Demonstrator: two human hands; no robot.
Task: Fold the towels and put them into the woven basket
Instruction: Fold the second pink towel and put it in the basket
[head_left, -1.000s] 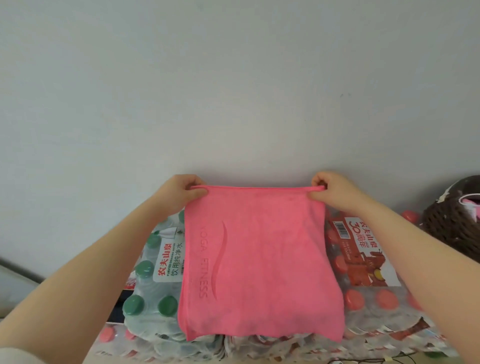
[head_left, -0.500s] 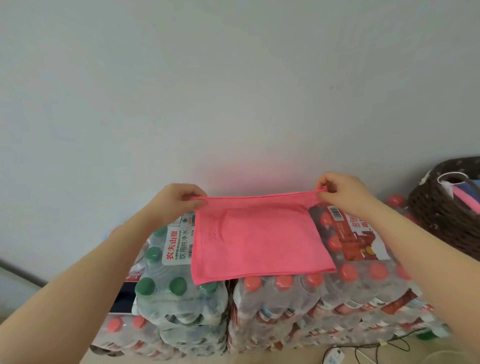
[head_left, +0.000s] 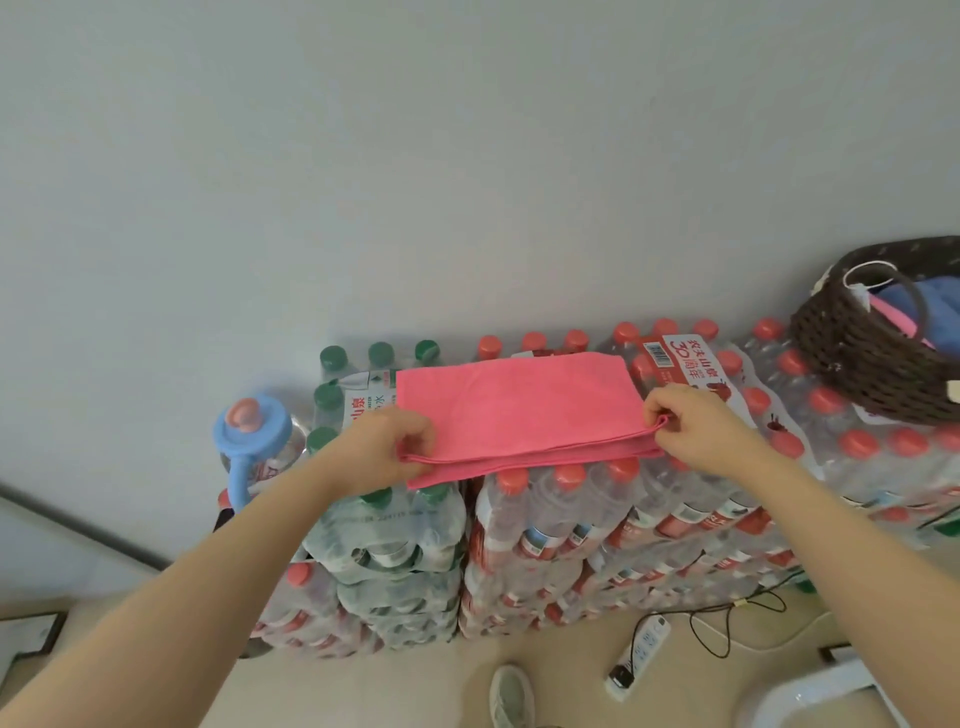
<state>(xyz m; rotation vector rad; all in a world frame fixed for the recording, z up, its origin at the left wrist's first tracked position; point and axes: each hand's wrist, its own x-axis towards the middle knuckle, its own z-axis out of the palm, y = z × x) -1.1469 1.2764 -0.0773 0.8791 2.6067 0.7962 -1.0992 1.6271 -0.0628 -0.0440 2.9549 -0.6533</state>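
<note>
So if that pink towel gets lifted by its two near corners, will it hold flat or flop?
Probably flop: the towel is thin cloth, doubled over, its near edge showing soft layers. It looks light, since the left hand and right hand each hold a corner by fingertips alone. It seems unlikely to slide, as it drapes over the bumpy bottle caps.

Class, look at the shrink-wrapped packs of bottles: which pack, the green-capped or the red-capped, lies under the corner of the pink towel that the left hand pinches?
The green-capped pack; the left hand pinches the pink towel there.
</note>
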